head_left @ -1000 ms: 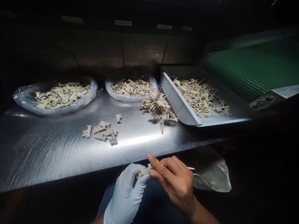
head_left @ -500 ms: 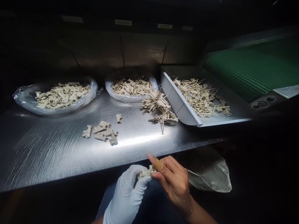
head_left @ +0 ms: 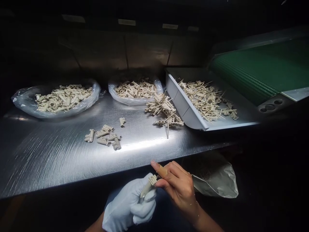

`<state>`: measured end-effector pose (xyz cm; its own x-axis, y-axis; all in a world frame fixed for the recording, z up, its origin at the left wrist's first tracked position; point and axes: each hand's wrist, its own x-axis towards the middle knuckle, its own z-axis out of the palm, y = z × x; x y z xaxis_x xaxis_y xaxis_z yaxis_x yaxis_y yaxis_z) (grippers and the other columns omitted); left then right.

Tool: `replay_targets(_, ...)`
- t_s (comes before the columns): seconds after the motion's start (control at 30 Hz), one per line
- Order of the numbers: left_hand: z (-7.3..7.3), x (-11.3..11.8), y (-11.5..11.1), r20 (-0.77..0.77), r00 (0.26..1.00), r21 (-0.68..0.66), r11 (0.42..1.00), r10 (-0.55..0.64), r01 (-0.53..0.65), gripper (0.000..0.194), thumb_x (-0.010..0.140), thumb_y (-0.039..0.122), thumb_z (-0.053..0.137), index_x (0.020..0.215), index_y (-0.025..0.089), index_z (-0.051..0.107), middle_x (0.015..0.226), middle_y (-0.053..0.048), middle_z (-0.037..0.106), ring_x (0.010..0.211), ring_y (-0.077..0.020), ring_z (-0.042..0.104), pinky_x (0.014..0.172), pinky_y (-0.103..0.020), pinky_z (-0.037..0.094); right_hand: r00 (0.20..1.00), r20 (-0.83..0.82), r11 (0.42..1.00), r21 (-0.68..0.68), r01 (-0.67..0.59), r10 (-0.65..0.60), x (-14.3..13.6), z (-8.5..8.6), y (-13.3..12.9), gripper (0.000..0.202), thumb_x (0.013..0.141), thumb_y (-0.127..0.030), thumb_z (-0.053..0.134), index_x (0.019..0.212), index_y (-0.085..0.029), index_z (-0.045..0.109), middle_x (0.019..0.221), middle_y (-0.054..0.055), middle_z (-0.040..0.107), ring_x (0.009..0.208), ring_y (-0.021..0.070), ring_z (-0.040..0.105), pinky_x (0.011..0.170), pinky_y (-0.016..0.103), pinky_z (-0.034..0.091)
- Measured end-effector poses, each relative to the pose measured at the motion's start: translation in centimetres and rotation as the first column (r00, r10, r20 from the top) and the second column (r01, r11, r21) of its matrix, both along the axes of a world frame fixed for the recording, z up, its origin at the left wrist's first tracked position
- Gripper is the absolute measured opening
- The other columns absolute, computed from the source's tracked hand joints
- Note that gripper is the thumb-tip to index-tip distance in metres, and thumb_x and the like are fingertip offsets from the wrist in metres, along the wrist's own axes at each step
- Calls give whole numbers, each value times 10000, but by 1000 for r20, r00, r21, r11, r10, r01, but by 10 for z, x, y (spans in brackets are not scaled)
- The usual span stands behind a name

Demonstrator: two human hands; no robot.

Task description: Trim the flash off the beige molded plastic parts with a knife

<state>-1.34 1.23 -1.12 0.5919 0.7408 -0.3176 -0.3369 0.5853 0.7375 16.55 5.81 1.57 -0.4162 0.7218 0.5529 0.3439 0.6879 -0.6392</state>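
My left hand, in a white glove, is closed round a beige plastic part below the table's front edge. The part slants, its ribbed end up toward the right. My right hand is bare, with a tan wrap on one finger. Its fingers are pinched at the ribbed end, on something dark and small that I cannot make out. Several loose beige parts lie on the metal table beyond my hands. A heap of parts with thin sticks sits farther back.
Two clear plastic bags of beige parts stand at the back. A white tray holds more stick-bearing parts. A green conveyor belt is at the right, and a plastic bag hangs below the table edge.
My left hand has turned, its fingers now curled round the part, which shows lengthwise with its ribbed end up. My right hand has barely moved.
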Motion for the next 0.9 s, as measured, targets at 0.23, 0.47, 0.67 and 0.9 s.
replay_targets(0.23,0,0,1,70,998,-54,999,1,2,299,923,352,623,728,261,416,402,153,226,315,-78,225,393,-205,324,997,81,1000,30,-1,-1,2,5,0,340,1100,-342,526,1374,-220,687,742,12,631,666,148,564,588,272,465)
replay_targets(0.47,6,8,2,20,984,-51,983,177,-175,602,983,692,494,602,228,449,366,93,349,314,-57,261,371,-191,249,996,85,1000,-28,1,1,3,0,8,386,1095,-408,514,1403,-224,656,720,-7,593,663,150,592,605,254,508)
replay_targets(0.67,26,5,6,-153,924,67,937,349,-343,561,886,723,656,840,167,602,682,-44,722,412,-83,520,387,-178,326,977,211,994,-98,55,-33,9,6,13,401,1122,-235,397,1512,-226,493,995,66,707,893,198,698,793,325,599)
replay_targets(0.9,26,-8,-2,-428,730,484,817,532,-312,272,1073,420,519,1074,212,695,940,-33,713,836,-189,655,834,-327,545,861,502,973,227,-41,-80,12,59,20,331,1121,-304,458,1358,-186,656,789,20,671,658,164,595,589,306,432)
